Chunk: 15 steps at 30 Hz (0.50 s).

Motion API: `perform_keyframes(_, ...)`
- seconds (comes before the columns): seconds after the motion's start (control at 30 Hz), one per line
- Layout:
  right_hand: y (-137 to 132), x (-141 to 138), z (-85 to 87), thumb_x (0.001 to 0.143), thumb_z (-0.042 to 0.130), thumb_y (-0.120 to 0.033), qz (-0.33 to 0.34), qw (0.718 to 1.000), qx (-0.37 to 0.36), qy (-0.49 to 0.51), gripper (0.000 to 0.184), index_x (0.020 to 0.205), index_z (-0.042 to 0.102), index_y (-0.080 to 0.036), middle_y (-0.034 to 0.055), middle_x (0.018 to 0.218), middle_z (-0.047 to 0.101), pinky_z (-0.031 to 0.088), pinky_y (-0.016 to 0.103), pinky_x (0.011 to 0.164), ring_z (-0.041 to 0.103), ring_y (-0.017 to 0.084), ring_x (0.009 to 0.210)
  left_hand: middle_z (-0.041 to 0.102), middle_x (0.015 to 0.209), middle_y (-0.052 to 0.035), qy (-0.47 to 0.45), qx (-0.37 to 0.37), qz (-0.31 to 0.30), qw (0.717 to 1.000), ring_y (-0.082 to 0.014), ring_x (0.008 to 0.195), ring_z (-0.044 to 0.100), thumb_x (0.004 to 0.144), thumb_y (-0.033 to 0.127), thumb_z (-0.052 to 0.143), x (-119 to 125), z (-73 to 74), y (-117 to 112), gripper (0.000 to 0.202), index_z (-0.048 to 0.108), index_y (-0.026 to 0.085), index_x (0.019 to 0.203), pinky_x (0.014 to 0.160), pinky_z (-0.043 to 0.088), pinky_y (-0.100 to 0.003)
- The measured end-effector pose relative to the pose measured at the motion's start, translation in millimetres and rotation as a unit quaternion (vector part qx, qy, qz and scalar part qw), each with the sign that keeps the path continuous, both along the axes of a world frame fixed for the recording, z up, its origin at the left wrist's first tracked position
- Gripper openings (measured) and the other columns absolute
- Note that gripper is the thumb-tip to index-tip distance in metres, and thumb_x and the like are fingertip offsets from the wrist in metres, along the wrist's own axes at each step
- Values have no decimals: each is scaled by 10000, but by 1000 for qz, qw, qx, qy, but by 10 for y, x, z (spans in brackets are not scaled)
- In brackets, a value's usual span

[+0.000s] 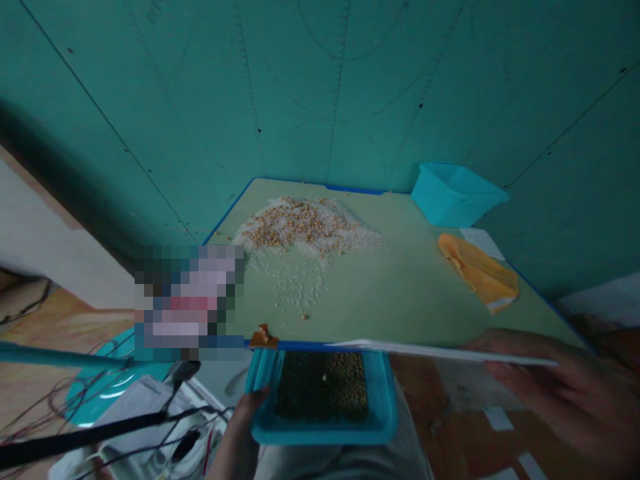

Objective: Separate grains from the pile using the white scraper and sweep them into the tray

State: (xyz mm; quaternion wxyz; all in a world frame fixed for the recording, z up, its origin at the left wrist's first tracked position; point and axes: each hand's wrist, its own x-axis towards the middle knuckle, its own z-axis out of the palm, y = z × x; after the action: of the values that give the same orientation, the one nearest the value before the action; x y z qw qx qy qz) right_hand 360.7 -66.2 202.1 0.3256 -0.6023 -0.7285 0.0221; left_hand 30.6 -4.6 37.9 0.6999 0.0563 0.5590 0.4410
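My left hand (245,410) grips the left rim of a blue plastic box (325,430) held just below the table's near edge; the box has a dark mesh bottom with yellow grains on it. My right hand (545,383) pinches a thin white card (430,352), which lies flat along the table's front edge above the box. On the pale green table top (410,287) a heap of white rice mixed with yellow grains (305,230) is spread at the far left, with loose grains trailing toward me.
An empty blue tub (453,193) stands at the far right corner. An orange cloth (480,270) lies by the right edge next to a white slip (483,241). A teal wall rises behind. Cables and a blurred patch sit at the lower left.
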Motion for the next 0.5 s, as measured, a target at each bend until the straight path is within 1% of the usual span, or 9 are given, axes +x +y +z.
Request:
perform_keyframes(0.07,67,-13,2,814,546,-303,-7,1000,-4,18,93,832,637,-293,-45,699,709,500,170,469,644,122,530,715,720,7,19,-10,-4,1000,-271,1042,542,406,312,817,-20,30,-6,345,705,188,707,750,480,-270)
perform_keyframes(0.13,160,-32,-20,820,540,-310,-30,999,-11,35,99,819,631,-272,-37,667,694,498,179,475,635,125,526,717,745,1,33,-22,1,999,-273,1082,524,448,305,785,-44,54,-15,300,703,196,716,803,469,-285)
perform_keyframes(0.2,263,-58,-63,821,540,-321,-44,998,-8,42,110,803,626,-254,-28,654,681,493,187,478,627,130,533,718,754,1,30,-19,12,999,-267,1088,520,449,294,775,-62,65,-22,272,700,204,694,809,470,-279)
perform_keyframes(0.23,312,-73,-89,821,542,-321,-41,998,-7,41,112,802,625,-249,-24,661,679,492,190,487,626,132,545,718,762,4,22,-12,11,1000,-266,1076,529,449,301,780,-68,66,-24,284,703,208,705,801,476,-280)
perform_keyframes(0.3,397,-99,-141,823,543,-306,-29,999,-6,37,101,814,623,-244,-17,689,678,492,193,517,629,137,587,715,771,19,2,1,5,1000,-257,1012,567,438,318,801,-73,68,-25,349,709,218,759,771,495,-280)
perform_keyframes(0.37,452,-114,-182,831,538,-283,-16,999,-12,37,90,843,618,-245,-15,714,675,490,191,542,629,135,620,712,757,39,-13,7,-7,1000,-228,904,605,444,332,815,-75,78,-24,410,709,228,826,734,510,-265)
perform_keyframes(0.4,467,-117,-196,833,537,-275,-9,999,-18,37,87,854,616,-246,-14,727,675,489,190,553,629,134,635,711,741,41,-14,8,-11,1000,-210,848,612,447,340,820,-77,88,-22,412,710,224,827,714,513,-251)
perform_keyframes(0.43,474,-116,-206,833,537,-269,-1,999,-22,36,85,858,616,-247,-13,735,674,488,190,561,628,134,644,715,728,37,-9,9,-8,1000,-197,804,612,438,347,825,-78,102,-20,401,714,214,800,694,517,-237)
perform_keyframes(0.5,463,-107,-210,834,538,-259,16,999,-31,33,85,856,619,-249,-9,751,677,488,190,577,631,134,665,723,699,30,12,6,20,1000,-179,739,610,382,350,839,-79,140,-12,368,718,198,694,640,523,-209)
